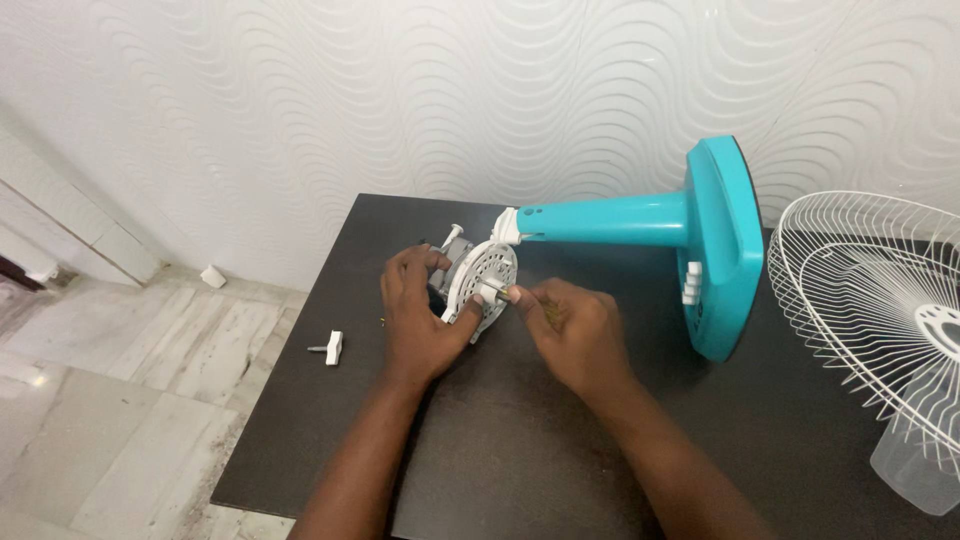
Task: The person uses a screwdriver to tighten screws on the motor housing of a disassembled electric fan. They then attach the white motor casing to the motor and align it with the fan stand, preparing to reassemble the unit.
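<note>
A dark table [520, 470] is carrying a teal fan stand [640, 218] lying on its side toward the far edge, with a white wire fan guard [870, 290] lying at the right edge. The left hand [415, 320] is gripping the round white motor housing [480, 278] at the stand's end, while the right hand [565, 335] is pinching the motor shaft [495, 292] at its centre. A small white knob [333, 348] is lying near the left edge.

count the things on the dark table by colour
teal: 1, fan stand
white: 3, motor plate, wire guard, small knob
clear: 1, fan blade
total: 5
</note>
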